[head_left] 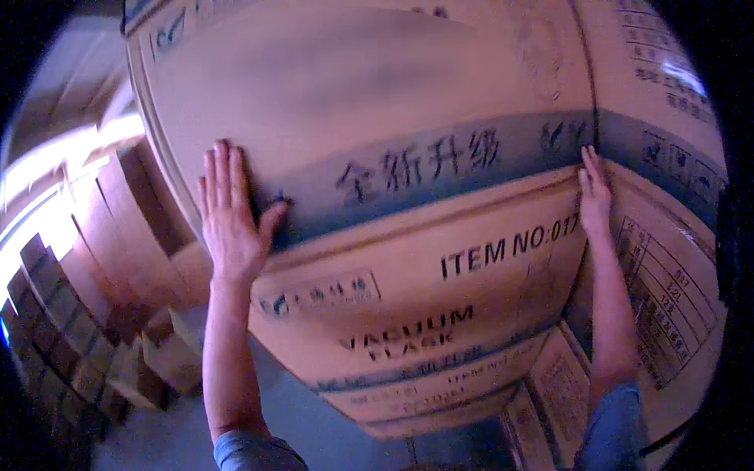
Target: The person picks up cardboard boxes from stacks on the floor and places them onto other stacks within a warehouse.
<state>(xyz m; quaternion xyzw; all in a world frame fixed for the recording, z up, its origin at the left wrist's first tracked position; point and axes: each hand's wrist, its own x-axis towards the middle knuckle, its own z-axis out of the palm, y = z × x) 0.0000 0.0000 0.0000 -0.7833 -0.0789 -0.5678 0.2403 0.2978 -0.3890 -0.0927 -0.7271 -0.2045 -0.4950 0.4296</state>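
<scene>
A large brown carton (440,71) with a dark printed band along its lower part fills the top of the head view. It rests on another brown carton (518,286) in a tall stack. My left hand (234,224) lies flat against the upper carton's front, near its lower left edge, fingers pointing up and thumb spread. At the lower right corner, my right hand (597,196) is raised with its fingers straight, touching the carton by the gap beside the neighbouring stack. Neither hand wraps around anything.
Another stack of printed cartons (652,102) stands close on the right. More cartons (133,228) are piled at the left, with smaller boxes (169,353) low down beside them. Grey floor (290,416) shows below the stack, and bright light comes from the far left.
</scene>
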